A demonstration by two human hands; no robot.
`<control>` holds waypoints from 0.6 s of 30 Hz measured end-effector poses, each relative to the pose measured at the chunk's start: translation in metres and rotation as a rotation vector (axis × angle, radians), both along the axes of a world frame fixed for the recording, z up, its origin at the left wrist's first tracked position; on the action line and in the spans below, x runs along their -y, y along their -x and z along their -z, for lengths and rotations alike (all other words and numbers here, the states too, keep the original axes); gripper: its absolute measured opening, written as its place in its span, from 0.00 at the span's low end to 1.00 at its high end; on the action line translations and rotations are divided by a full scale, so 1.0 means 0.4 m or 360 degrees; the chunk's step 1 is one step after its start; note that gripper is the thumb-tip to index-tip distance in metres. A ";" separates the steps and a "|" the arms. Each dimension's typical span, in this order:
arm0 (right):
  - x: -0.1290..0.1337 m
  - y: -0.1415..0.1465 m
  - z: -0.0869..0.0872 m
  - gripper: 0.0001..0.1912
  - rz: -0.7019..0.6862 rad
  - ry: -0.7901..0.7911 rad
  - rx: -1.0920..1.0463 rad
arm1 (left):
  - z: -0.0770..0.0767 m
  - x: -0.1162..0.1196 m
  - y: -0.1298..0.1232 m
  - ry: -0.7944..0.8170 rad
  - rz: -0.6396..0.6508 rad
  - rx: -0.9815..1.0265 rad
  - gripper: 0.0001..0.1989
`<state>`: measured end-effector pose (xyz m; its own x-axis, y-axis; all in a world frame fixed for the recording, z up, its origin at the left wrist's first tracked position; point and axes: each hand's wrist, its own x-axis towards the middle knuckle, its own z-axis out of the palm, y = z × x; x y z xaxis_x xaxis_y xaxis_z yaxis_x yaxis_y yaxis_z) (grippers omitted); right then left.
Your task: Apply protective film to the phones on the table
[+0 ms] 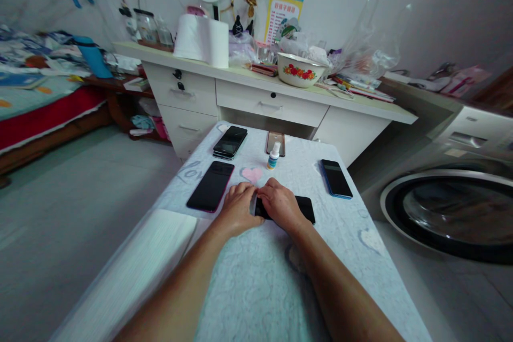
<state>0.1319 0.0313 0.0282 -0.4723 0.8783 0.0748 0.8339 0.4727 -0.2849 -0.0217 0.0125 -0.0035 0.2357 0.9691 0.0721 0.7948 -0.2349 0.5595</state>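
Pale cloth (256, 283) is covering the counter (360, 262), where a black phone (306, 208) is lying under the right hand (279, 201), the left hand (239, 208) touching its end, both grips unclear; white drawers (186, 119) are standing beyond, a washing machine (441, 171) rightward.

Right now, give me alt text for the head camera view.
A person's left hand and right hand are close together at the left end of a black phone on a light patterned table. Other phones and a small bottle sit nearby; a white desk stands behind, with a washing machine to the right.
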 end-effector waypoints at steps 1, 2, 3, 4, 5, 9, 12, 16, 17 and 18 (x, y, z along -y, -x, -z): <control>0.003 -0.001 -0.002 0.13 -0.0034 0.0008 -0.0018 | 0.000 0.000 0.001 -0.0003 0.0006 0.0001 0.32; 0.005 -0.003 -0.003 0.12 -0.0069 0.0020 -0.0032 | 0.000 0.000 0.002 -0.0007 0.0011 0.0003 0.32; 0.008 -0.004 -0.004 0.12 -0.0100 0.0033 -0.0044 | 0.001 -0.001 0.002 -0.0014 0.0013 0.0006 0.32; 0.010 -0.006 -0.005 0.12 -0.0130 0.0047 -0.0054 | 0.003 -0.001 0.003 -0.0021 0.0014 0.0008 0.32; 0.012 -0.007 -0.005 0.12 -0.0164 0.0064 -0.0063 | 0.005 -0.001 0.004 -0.0028 0.0012 0.0009 0.32; 0.017 -0.013 -0.003 0.12 -0.0336 0.0111 -0.0112 | 0.011 -0.003 0.004 -0.0031 -0.0004 0.0014 0.32; 0.016 -0.013 -0.002 0.12 -0.0345 0.0090 -0.0118 | 0.009 -0.003 0.003 -0.0023 -0.0013 0.0022 0.32; 0.006 0.001 -0.002 0.12 -0.0113 0.0028 -0.0028 | 0.002 -0.001 0.002 -0.0028 -0.0005 0.0029 0.30; 0.002 0.005 -0.001 0.12 -0.0050 0.0007 -0.0009 | 0.000 -0.001 0.002 -0.0031 -0.0005 0.0026 0.30; -0.002 0.009 0.001 0.13 0.0001 -0.0014 0.0002 | -0.001 0.000 0.002 -0.0033 -0.0007 0.0021 0.30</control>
<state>0.1284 0.0322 0.0278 -0.4715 0.8780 0.0821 0.8347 0.4744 -0.2797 -0.0225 0.0127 -0.0030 0.2305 0.9684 0.0955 0.7883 -0.2434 0.5651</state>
